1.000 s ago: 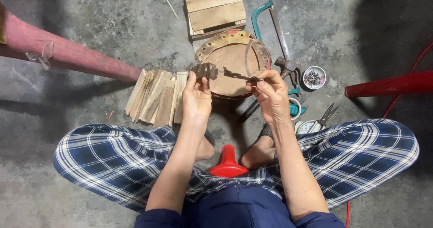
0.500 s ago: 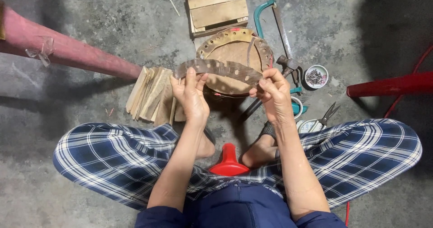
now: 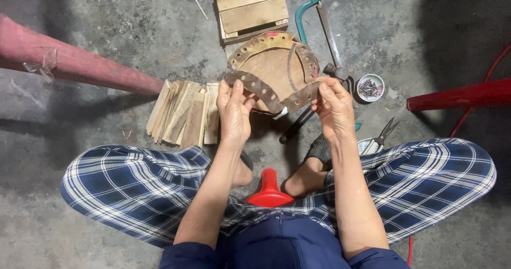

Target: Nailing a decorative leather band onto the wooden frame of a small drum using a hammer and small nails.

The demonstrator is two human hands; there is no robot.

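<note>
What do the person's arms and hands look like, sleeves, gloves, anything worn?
Both arms are bare from above the elbow down. The left hand and right hand wear no gloves, and no rings, watch or bands show. Dark blue short sleeves end near the bottom edge of the picture. No markings are visible on the sleeves.

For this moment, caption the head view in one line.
Seated on concrete, left hand and right hand bend a perforated metal strip above a round wooden block.
</note>
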